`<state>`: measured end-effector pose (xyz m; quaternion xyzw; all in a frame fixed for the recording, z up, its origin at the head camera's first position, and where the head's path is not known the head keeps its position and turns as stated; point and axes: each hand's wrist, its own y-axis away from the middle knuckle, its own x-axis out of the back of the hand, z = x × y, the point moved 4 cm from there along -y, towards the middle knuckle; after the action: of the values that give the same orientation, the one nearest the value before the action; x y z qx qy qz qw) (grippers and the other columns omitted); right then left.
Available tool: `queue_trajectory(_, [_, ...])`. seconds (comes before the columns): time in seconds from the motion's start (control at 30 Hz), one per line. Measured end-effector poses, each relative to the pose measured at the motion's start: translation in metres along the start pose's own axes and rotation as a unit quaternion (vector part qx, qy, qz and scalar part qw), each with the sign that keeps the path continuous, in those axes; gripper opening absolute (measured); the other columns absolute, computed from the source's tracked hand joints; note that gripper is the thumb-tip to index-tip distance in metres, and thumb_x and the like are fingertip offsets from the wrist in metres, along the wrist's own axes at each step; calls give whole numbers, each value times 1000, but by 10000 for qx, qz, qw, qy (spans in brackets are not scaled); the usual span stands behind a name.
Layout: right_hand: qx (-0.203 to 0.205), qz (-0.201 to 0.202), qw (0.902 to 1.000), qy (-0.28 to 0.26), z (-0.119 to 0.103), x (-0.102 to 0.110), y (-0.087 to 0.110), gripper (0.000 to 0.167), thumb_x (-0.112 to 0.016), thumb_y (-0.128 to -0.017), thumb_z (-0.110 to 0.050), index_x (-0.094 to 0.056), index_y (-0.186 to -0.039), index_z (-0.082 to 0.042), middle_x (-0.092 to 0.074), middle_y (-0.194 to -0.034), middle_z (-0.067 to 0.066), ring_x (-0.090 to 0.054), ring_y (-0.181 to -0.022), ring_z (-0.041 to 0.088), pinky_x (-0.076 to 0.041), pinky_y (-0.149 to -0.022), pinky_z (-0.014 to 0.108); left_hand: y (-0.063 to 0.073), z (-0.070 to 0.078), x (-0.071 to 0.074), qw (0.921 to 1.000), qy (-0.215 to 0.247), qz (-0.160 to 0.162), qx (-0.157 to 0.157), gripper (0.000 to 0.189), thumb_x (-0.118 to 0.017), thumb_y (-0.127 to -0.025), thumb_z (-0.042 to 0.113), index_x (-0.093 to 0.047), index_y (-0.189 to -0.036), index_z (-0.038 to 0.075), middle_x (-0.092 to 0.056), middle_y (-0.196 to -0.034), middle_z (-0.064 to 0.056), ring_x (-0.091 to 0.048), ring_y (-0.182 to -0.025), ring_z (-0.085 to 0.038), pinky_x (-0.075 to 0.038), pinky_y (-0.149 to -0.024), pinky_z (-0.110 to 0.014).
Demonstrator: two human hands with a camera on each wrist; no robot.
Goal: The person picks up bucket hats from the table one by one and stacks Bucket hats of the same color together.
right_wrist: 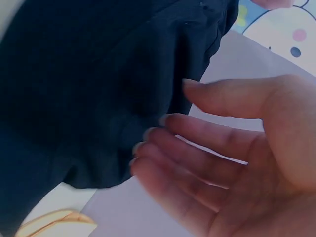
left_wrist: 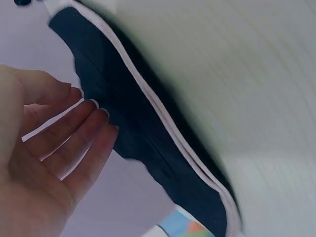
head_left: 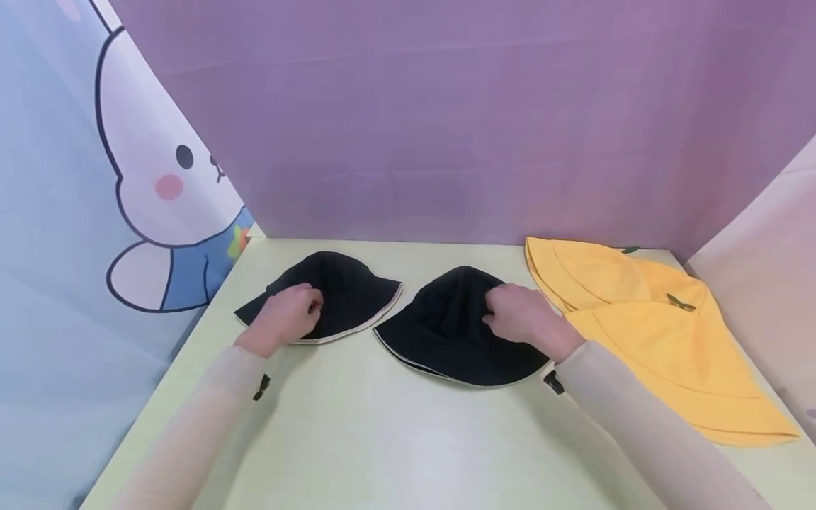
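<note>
Two black bucket hats with pale brim edging lie on the table. My left hand (head_left: 290, 317) is over the left black hat (head_left: 347, 297). In the left wrist view its loosely bent fingers (left_wrist: 89, 143) reach the hat's crown, with no fabric visible between thumb and fingers. My right hand (head_left: 519, 312) is at the upper right of the other black hat (head_left: 446, 326). The right wrist view shows its thumb apart from the fingers (right_wrist: 197, 148), whose tips touch or nearly touch the dark cloth. That hat's brim looks doubled along its front edge.
Several yellow hats (head_left: 669, 354) with small green leaf tabs lie overlapping at the right of the pale table (head_left: 382, 446). A purple cloth (head_left: 408, 127) hangs behind, and a blue cloth (head_left: 57, 319) with a cartoon rabbit hangs at the left.
</note>
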<state>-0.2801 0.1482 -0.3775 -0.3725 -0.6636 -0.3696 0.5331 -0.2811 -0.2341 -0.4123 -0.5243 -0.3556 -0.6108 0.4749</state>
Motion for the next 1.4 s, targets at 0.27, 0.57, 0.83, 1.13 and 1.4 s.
queue_trajectory(0.27, [189, 215, 9976, -629, -29, 7, -33, 31, -68, -95, -21, -56, -67, -15, -53, -64, -1, -53, -61, 20, -43, -57, 38, -2, -55, 11, 9939, 495, 45, 983, 14, -59, -96, 11, -68, -97, 0, -64, -96, -17, -60, -86, -35, -51, -76, -54])
queue_trajectory(0.57, [278, 233, 9771, -2096, -57, 2, -74, 14, -69, -96, -19, -76, -97, -7, -72, -88, 3, -63, -76, 19, -52, -76, 36, 9, -97, 26, 9782, 533, -96, 2004, 36, -57, -93, 13, -61, -120, -11, -59, -124, -34, -56, -111, -52, -46, -87, -66])
queue_trajectory(0.83, [-197, 279, 9497, -3113, -76, -10, -104, 26, -66, -98, -18, -73, -116, 0, -71, -115, 13, -69, -99, 27, -55, -86, 39, 15, -114, 14, 9648, 907, -865, 2314, 43, -57, -94, 10, -54, -128, -17, -54, -131, -37, -53, -117, -51, -43, -101, -60])
queue_trajectory(1.13, [-515, 243, 9556, -2891, -88, -34, -131, 23, -65, -99, -16, -71, -112, 2, -70, -109, 14, -66, -94, 25, -54, -84, 36, 14, -117, 10, 9682, 774, -781, 2248, 35, -60, -88, 5, -59, -118, -13, -59, -121, -34, -55, -106, -46, -45, -94, -58])
queue_trajectory(1.4, [-622, -52, 9664, -2495, -93, -48, -141, 16, -66, -98, -16, -65, -95, 0, -59, -87, 8, -51, -74, 20, -45, -70, 31, 15, -116, 10, 9733, 549, -532, 2162, 31, -62, -83, 4, -60, -111, -11, -61, -114, -32, -56, -101, -45, -46, -91, -56])
